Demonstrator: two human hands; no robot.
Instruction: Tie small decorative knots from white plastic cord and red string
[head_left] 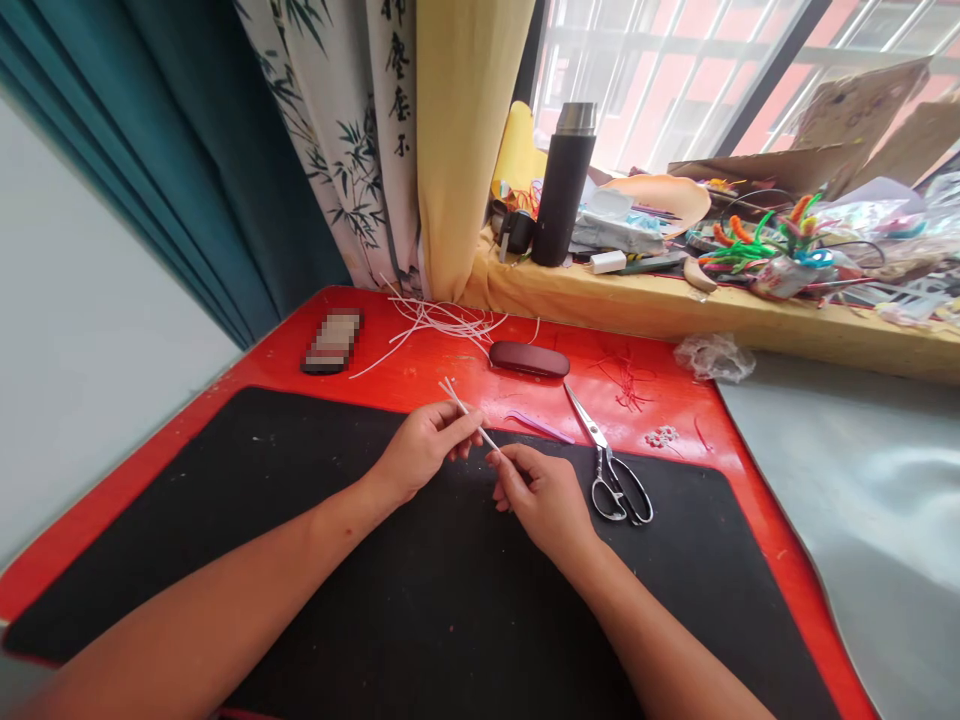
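- Left hand (pixel 435 440), thumb against fingers, pinches slender white strands (pixel 488 439) midway.
- Right hand (pixel 536 490), similarly closed, grips their near end (the length slants far left to near right).

Thin white strands (pixel 458 399), tips slightly splayed, slant between both hands (pixel 427 445) (pixel 541 492).

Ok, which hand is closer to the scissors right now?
Right. The right hand is just left of the scissors, beside their handles. The left hand is farther left, with the right hand between it and the handles.
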